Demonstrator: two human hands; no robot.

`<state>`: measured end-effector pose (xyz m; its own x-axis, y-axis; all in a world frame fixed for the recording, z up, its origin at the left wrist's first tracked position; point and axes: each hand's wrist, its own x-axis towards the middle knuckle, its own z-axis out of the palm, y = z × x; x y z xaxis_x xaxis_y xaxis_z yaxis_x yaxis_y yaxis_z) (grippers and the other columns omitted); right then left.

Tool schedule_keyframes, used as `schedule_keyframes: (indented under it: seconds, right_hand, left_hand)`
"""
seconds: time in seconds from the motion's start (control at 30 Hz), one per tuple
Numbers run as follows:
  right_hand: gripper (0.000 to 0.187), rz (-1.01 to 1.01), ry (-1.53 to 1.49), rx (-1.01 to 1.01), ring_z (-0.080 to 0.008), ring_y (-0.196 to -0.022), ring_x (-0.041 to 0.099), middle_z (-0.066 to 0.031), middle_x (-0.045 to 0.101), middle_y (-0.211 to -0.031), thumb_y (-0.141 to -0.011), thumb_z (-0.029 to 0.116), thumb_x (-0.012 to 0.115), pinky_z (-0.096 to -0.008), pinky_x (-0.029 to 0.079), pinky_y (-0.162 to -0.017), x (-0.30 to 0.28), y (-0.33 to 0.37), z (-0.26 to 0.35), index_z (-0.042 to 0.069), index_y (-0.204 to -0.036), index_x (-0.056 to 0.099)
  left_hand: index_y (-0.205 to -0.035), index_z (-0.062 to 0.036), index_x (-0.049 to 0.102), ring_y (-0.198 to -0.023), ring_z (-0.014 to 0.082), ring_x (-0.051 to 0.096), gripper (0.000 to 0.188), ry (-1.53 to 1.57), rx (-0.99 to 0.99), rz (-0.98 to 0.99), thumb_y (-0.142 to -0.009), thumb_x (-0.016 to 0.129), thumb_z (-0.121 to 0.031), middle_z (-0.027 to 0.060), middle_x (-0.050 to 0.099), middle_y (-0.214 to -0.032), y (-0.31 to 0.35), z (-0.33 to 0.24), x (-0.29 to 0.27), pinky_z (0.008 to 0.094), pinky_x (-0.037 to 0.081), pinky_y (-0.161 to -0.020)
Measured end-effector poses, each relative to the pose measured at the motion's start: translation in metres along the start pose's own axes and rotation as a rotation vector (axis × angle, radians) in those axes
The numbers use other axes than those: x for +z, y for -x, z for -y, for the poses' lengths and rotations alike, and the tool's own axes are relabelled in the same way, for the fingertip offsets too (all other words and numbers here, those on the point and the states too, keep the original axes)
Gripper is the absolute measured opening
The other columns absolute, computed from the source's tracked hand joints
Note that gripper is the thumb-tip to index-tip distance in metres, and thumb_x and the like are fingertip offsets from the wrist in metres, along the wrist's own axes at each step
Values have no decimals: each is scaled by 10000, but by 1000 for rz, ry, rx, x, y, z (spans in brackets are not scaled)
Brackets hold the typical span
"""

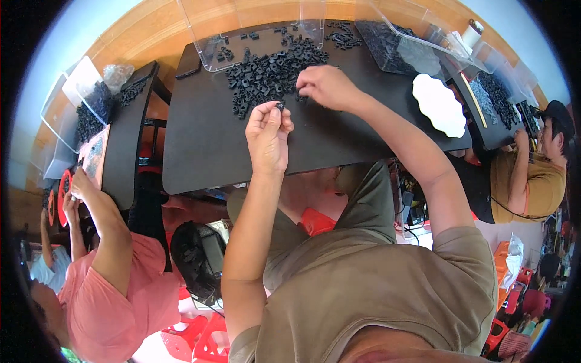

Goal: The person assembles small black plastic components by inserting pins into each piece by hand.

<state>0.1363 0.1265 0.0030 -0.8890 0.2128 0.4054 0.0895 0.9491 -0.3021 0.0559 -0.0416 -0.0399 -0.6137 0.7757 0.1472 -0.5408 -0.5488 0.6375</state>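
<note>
A heap of small black plastic parts (260, 75) spreads over the far middle of the dark table (206, 139). Just in front of the heap, my left hand (268, 130) is closed, pinching one small black part (279, 106) between thumb and fingertips. My right hand (327, 88) hovers at the heap's right edge with its fingers curled downward. Its fingertips are close together over the parts, and whatever they may hold is too small to make out.
A clear plastic bin (212, 54) lies behind the heap, with a phone (188, 60) to its left. A white scalloped plate (439, 106) sits on the right. Another clear bin (387, 48) of black parts stands far right. Co-workers sit at both sides.
</note>
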Motion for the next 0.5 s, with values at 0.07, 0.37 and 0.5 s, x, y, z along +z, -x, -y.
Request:
schedule_keyframes:
  seconds: [0.07,0.37,0.5]
  right_hand:
    - [168,56,55,8,-308,-765,581,-108,591,-809,-718,140,639,-390,467,-665,2,4,13,42,-843,584]
    - [140,48,76,41,-349,-802,564,-138,568,-843,-734,106,619,-418,460,-686,9,13,17,42,-841,556]
    - [101,34,-310,123,-220,-664,585,-88,583,-765,-785,66,582,-332,479,-558,8,18,2,23,-876,569]
  left_hand:
    - [-968,-33,536,-671,124,507,108,-14,0,-11,-870,546,-77,70,576,-819,1,-1,-1,252,413,-616]
    - [-970,-21,536,-638,100,540,110,-64,5,-6,-864,548,-50,71,600,-805,2,-3,3,228,449,-590]
    - [-966,-18,537,-634,98,539,107,-61,1,7,-864,548,-50,72,601,-804,1,-1,6,222,448,-587]
